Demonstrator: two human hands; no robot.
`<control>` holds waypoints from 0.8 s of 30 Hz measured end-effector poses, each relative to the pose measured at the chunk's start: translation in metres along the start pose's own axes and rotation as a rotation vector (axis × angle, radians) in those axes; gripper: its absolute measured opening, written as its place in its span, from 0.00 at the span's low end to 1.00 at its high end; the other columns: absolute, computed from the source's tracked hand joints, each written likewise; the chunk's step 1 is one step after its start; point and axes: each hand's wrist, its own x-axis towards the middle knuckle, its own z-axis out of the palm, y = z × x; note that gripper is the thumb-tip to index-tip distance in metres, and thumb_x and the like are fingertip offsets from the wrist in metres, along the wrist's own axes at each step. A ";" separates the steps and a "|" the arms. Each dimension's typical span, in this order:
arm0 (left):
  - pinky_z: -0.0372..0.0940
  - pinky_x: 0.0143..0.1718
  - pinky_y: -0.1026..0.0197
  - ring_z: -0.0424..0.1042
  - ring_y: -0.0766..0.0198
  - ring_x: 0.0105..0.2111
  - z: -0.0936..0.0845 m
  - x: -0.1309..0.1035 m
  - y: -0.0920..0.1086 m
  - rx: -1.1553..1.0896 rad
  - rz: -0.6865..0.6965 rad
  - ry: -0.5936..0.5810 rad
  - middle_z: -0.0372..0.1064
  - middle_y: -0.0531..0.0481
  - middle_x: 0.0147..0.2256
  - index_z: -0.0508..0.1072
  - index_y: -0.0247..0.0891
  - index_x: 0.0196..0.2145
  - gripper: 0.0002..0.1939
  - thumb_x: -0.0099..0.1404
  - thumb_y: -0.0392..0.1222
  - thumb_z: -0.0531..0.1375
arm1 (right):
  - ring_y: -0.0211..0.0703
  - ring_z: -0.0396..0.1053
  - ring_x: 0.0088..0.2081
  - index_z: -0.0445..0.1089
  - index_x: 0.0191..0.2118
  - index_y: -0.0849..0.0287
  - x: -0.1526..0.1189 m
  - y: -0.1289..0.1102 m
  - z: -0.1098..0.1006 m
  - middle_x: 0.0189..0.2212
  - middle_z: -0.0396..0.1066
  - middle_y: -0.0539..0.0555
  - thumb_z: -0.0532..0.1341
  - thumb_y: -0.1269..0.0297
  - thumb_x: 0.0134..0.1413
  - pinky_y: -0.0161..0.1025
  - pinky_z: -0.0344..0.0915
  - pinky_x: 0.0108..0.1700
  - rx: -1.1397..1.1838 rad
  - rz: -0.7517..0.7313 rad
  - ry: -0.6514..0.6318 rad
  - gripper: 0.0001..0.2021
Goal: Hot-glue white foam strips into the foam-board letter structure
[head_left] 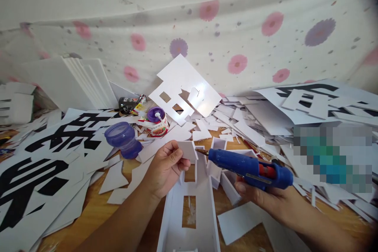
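Along the back of our workspace hung a flowered cloth (pixel 112 47), and below it spread the wooden table (pixel 100 204), heaped with white offcuts. Paper sheets (pixel 67 153) with bold black shapes covered the left side, and a stack of white boards (pixel 59 82) stood tilted behind them. A white board with cut-outs (pixel 168 82) leaned against the cloth at the middle. Directly before us lay a long white box (pixel 203 208), its open side up, its walls running away from us and rectangular holes in its floor. Our right hand (pixel 265 201) was wrapped around the handle of a blue glue gun (pixel 248 167), whose body lay above the fingers and pointed left; we could not tell whether the trigger was pressed. Our left hand (pixel 168 165) came in from the other side, over the box's left wall. Left of it sat a purple cup (pixel 122 139), and beyond that a small tub (pixel 158 126) with a purple pump top. Smaller than these was the small white piece (pixel 188 151), which our left hand pinched at its left edge, thumb on the near face. It stood upright over the far part of the box, right of our fingertips. The gun's metal nozzle (pixel 202 151) reached its free right edge, though we could not tell whether they touched.
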 end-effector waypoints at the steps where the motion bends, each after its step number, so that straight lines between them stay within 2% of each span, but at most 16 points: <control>1: 0.66 0.23 0.73 0.72 0.70 0.21 0.000 0.000 0.000 0.001 0.000 0.010 0.73 0.53 0.23 0.68 0.34 0.28 0.18 0.48 0.40 0.74 | 0.38 0.68 0.26 0.69 0.28 0.56 0.000 0.000 0.000 0.24 0.67 0.49 0.58 0.59 0.60 0.34 0.67 0.27 -0.003 -0.001 0.002 0.11; 8: 0.66 0.22 0.73 0.72 0.70 0.21 0.000 0.000 0.002 0.008 0.004 0.020 0.72 0.54 0.22 0.68 0.34 0.27 0.19 0.47 0.40 0.75 | 0.41 0.70 0.26 0.71 0.29 0.55 -0.003 0.004 0.002 0.23 0.70 0.50 0.60 0.57 0.58 0.35 0.69 0.27 -0.009 0.018 0.039 0.10; 17: 0.66 0.22 0.72 0.72 0.70 0.21 -0.001 0.001 -0.001 0.006 0.006 -0.016 0.72 0.55 0.21 0.68 0.35 0.27 0.18 0.48 0.40 0.75 | 0.42 0.73 0.27 0.72 0.31 0.55 -0.010 0.012 0.004 0.25 0.73 0.52 0.57 0.52 0.61 0.36 0.71 0.28 -0.066 0.095 -0.012 0.14; 24: 0.65 0.22 0.73 0.72 0.70 0.21 -0.003 0.001 -0.001 0.019 0.024 -0.018 0.71 0.55 0.21 0.68 0.35 0.26 0.18 0.49 0.41 0.74 | 0.43 0.72 0.29 0.70 0.29 0.56 -0.007 0.009 0.002 0.26 0.72 0.52 0.56 0.54 0.61 0.37 0.71 0.30 -0.085 0.043 -0.005 0.14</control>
